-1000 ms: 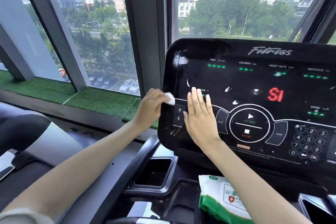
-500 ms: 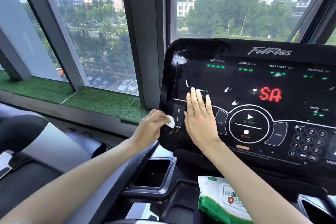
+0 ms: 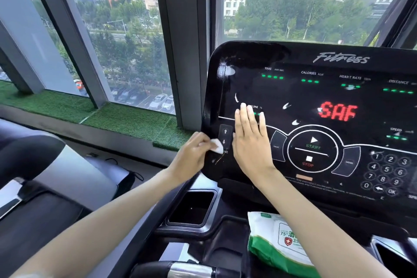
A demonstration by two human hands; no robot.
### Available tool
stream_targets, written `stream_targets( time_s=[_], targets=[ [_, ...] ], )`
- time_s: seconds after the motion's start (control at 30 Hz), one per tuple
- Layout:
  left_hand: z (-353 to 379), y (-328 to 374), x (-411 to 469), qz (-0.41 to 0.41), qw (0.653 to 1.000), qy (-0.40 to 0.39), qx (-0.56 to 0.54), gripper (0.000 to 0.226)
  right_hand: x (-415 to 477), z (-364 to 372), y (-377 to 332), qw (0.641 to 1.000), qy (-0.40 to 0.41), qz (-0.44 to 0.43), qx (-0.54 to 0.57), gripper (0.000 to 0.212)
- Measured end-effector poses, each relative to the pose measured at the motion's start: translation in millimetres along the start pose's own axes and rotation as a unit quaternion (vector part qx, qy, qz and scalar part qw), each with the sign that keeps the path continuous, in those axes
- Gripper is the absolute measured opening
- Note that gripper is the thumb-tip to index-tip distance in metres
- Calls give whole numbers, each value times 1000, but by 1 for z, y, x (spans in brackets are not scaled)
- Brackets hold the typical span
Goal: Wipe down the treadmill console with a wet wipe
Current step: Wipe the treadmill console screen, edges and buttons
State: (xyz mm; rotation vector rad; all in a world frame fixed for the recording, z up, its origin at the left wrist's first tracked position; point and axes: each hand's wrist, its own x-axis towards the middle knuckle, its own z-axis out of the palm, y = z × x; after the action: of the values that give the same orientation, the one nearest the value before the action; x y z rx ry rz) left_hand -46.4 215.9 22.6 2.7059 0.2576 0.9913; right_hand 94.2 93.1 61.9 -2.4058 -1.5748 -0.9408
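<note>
Found small white folded wet wipe (image 3: 216, 146) pinched in left grip (image 3: 193, 154), held at lower left corner of glossy black treadmill console (image 3: 248, 56), just beside dark incline arrow buttons (image 3: 225, 136). Found right grip (image 3: 250, 142) spread flat, fingers straight, holding nothing, resting on console right of those buttons. Noted green-and-white wipes pack (image 3: 277, 239) lying below console.

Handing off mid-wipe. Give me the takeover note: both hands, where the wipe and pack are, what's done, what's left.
Left hand: pinches the small white wet wipe against the lower left edge of the glossy black treadmill console, beside the incline arrow buttons.
Right hand: flat on the console, holding nothing.
Green-and-white wipes pack: on the tray below.
Done: likely the streaked upper left corner.
Left: apparently display, START/STOP ring, number keypad.
</note>
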Motion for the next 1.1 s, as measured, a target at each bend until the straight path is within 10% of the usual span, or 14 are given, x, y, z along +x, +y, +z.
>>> stream_targets(
  time_s=[0.43, 0.6, 0.77, 0.97, 1.1],
  targets=[
    [16, 8, -9, -96, 987, 124, -17, 25, -1, 0, 0, 1000, -18, 5, -8, 63],
    [34, 17, -48, -43, 998, 32, -28, 29, -2, -1, 3, 1000, -16, -7, -18, 63],
    [29, 13, -25, -153, 975, 156, -31, 27, -2, -4, 2, 1000, -22, -1, 2, 63],
    [42, 26, -56, -82, 995, 64, -3, 25, -35, -5, -6, 993, 0, 13, 118, 58],
    [31, 17, -32, -204, 964, 167, -30, 29, -90, 7, -30, 989, -36, -18, 143, 51]
  ],
)
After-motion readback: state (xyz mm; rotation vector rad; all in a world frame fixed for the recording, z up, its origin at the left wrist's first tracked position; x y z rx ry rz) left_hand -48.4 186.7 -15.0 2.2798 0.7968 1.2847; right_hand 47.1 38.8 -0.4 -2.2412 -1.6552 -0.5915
